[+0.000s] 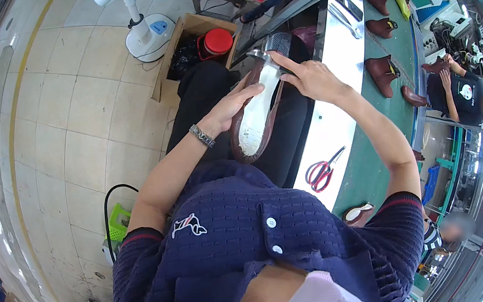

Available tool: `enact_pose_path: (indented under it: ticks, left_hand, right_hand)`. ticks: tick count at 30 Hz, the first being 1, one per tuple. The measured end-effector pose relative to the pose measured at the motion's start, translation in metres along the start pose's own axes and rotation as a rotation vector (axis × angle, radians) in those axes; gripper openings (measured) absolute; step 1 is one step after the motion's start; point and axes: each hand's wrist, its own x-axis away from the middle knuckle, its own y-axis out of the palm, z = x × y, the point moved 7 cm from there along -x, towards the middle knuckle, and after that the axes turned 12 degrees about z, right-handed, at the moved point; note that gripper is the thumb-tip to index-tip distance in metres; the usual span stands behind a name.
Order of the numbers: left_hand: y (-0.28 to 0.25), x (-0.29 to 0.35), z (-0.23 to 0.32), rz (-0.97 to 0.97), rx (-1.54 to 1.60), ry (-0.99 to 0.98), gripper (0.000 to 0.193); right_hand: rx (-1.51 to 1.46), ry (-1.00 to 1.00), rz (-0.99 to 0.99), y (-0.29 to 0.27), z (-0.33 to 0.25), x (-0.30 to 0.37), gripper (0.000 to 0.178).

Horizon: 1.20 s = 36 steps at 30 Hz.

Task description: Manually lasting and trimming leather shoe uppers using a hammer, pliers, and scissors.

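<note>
A brown leather shoe (257, 115) lies bottom side up over my lap, its whitish underside (256, 112) facing me. My left hand (236, 102) grips its left side, the thumb resting on the pale underside. Over the far end of the shoe, my right hand (310, 76) is closed around a metal tool with a curved head (257, 55). The fingers cover most of that tool, so its full shape is hidden. The tool's head is at the shoe's far end; I cannot tell whether it touches.
Red-handled scissors (320, 176) lie on the white bench edge (339, 97). Several brown boots (381, 75) stand on the green belt (369, 139) at the right. Left are a cardboard box (166, 86) and a fan (146, 37). A co-worker (461, 89) handles a boot across the belt.
</note>
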Motion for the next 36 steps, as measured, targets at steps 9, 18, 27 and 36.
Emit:
enact_pose_path:
  ticks: [9,18,27,36]
  left_hand:
    - [0.0,0.005,0.01,0.016,-0.152,-0.025,0.068]
    - [-0.002,0.007,0.001,-0.089,-0.202,-0.106,0.07]
    - [-0.003,0.036,-0.013,-0.069,0.225,-0.13,0.058]
    - [-0.007,0.036,-0.016,0.062,-0.163,0.067,0.071]
  right_hand:
    - [-0.049,-0.057,0.044,0.006,-0.011,0.015,0.057]
    - [-0.167,-0.082,0.126,-0.008,-0.029,0.024,0.055]
    - [-0.193,-0.032,0.065,0.013,-0.024,0.035,0.056]
    - [-0.261,-0.172,0.109,-0.01,-0.063,0.04,0.067]
